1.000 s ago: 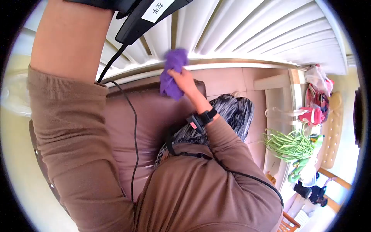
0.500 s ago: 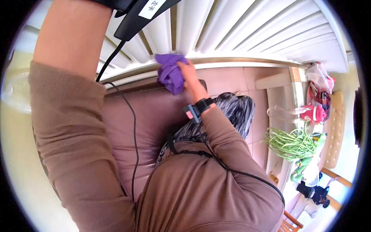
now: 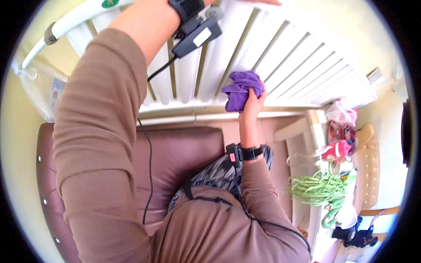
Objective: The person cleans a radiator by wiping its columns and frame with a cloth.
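Observation:
My right hand (image 3: pixel 254 103) is closed around a bunched purple cloth (image 3: pixel 239 92), thumb on top of it. The cloth lies against the slats of a white radiator (image 3: pixel 237 35), just above its lower edge. My left arm reaches up across the radiator. Of my left hand (image 3: pixel 265 1), only a strip with a stretched-out finger shows at the top edge of the view, by the radiator's far side; the remainder is cut off. A black device with a cable (image 3: pixel 199 39) is strapped to the left wrist, and a similar one (image 3: pixel 233 154) to the right wrist.
A brown padded seat (image 3: pixel 180 153) stands below the radiator. A white pipe (image 3: pixel 206 117) runs along the radiator's base. To the right, green beans (image 3: pixel 318 188), a pink bottle (image 3: pixel 337 150) and bags crowd a low table. A clear plastic bag (image 3: pixel 41 90) hangs at left.
My right hand has moved the purple cloth up and right, from the radiator's bottom edge onto its slats. My left forearm has shifted right, and the view takes in more of the radiator.

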`<move>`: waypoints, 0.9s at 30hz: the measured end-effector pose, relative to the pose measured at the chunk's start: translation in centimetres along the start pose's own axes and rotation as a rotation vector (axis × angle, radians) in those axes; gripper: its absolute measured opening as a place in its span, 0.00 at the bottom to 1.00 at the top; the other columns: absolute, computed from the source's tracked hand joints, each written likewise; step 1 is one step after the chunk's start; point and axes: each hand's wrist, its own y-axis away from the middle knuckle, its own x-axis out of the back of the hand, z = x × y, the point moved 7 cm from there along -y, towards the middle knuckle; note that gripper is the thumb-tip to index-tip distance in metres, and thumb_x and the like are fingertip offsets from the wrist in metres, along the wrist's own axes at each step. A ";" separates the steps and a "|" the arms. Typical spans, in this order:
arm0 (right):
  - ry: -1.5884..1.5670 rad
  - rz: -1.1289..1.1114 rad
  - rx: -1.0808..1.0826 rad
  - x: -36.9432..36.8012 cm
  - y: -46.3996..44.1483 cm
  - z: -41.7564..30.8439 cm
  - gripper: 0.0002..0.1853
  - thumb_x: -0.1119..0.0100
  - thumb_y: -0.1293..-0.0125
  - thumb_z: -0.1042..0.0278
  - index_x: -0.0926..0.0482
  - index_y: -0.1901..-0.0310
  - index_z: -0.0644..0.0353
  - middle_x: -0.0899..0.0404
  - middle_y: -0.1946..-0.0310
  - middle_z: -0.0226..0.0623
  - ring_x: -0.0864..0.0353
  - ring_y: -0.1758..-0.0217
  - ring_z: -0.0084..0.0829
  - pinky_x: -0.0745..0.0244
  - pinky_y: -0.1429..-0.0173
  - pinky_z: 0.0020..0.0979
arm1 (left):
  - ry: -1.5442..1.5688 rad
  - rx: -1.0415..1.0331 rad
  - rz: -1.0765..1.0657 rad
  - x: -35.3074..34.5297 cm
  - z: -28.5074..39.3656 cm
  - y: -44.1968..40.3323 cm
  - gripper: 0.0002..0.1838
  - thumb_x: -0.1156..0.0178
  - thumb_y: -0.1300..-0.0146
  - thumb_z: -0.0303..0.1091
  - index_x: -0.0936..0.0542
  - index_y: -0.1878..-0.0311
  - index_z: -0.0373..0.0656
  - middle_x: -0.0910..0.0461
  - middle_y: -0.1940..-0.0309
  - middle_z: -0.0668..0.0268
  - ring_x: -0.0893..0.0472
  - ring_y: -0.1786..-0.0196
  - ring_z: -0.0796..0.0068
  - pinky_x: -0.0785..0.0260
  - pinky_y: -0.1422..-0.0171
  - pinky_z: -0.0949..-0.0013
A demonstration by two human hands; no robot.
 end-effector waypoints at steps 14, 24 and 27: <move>0.831 -0.221 1.164 -16.9 0.6 -17.9 0.44 0.29 0.54 0.67 0.35 0.32 0.45 0.37 0.34 0.48 0.39 0.33 0.55 0.50 0.27 0.50 | -0.152 0.104 0.144 9.3 -5.0 15.6 0.21 0.49 0.32 0.50 0.20 0.52 0.42 0.20 0.57 0.55 0.21 0.51 0.56 0.29 0.47 0.60; 0.675 -0.525 1.014 -13.7 3.3 -2.7 0.26 0.34 0.45 0.63 0.26 0.43 0.53 0.25 0.45 0.42 0.29 0.40 0.49 0.38 0.34 0.45 | -0.431 0.169 0.569 7.8 -6.7 19.2 0.16 0.40 0.40 0.48 0.19 0.60 0.44 0.21 0.70 0.59 0.20 0.65 0.57 0.28 0.59 0.59; 0.649 -0.544 0.947 -11.6 4.3 -1.9 0.22 0.32 0.43 0.60 0.23 0.48 0.55 0.22 0.50 0.41 0.24 0.45 0.45 0.32 0.39 0.41 | -0.437 0.075 0.701 7.7 -6.6 19.4 0.15 0.36 0.44 0.47 0.19 0.64 0.45 0.22 0.74 0.61 0.20 0.69 0.58 0.29 0.63 0.59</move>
